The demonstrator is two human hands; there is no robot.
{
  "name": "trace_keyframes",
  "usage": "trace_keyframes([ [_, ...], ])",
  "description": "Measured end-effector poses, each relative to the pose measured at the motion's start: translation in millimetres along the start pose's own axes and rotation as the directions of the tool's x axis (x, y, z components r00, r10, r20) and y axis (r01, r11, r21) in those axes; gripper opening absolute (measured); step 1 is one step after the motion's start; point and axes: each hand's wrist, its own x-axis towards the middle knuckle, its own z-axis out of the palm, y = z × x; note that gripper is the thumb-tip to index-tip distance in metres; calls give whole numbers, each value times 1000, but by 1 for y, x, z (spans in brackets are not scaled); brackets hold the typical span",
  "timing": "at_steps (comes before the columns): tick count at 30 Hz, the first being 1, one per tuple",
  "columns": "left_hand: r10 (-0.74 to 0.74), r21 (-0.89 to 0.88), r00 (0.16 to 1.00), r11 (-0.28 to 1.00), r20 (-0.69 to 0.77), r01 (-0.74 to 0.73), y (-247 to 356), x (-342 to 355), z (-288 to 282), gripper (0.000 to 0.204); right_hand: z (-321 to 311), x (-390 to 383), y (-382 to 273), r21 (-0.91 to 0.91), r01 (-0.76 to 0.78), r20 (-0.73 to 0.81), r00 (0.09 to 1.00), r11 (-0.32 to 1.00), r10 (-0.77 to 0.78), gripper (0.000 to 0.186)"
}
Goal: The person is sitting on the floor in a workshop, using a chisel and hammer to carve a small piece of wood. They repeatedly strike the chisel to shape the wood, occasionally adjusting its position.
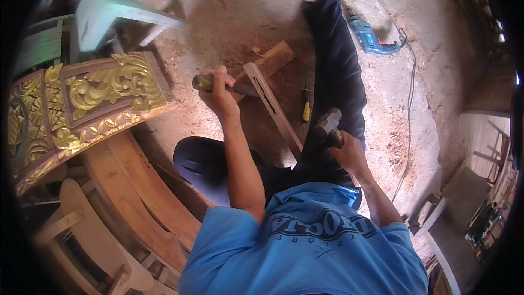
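Note:
My left hand [220, 95] is closed around the handle of a chisel [203, 82], whose blade points right toward a narrow wooden bar [285, 125]. The bar slants between my legs and has a long dark slot cut along its upper face. Whether the blade touches the bar, I cannot tell. In my right hand [350, 154] is a short-handled hammer [327, 121], its metal head just over my right thigh. A tool with a yellow handle [306, 111] lies on the floor between the bar and my right leg.
A blue power drill [370, 37] lies beyond my right leg, its cord trailing along the floor. Carved gilded woodwork [112, 84] and curved planks [139, 186] crowd the left side. Behind them stands a pale green stool [117, 8]. A flat board [278, 54] lies past the bar.

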Motion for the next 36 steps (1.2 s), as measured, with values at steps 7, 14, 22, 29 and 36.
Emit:
trace_keyframes([
  [7, -52, -65, 998, 996, 34, 54, -36, -19, -5, 17, 3, -9, 5, -55, 58, -13, 998, 997, -59, 33],
  [14, -41, -56, 993, 997, 106, 48, -37, -22, 0, 19, 5, -6, 8, -85, 104, -34, 994, 991, -108, 35],
  [22, -21, -48, 993, 998, 113, 27, -33, -23, 4, 19, 3, -7, 5, -50, 94, -28, 995, 994, -95, 32],
  [29, 6, -20, 996, 1000, 88, -4, -27, -31, 1, 17, 5, -5, 8, -90, 123, -35, 991, 988, -127, 31],
  [36, 13, -60, 998, 998, 62, -9, -28, -29, -2, 17, 7, -8, 8, -55, 125, -24, 992, 991, -127, 30],
])
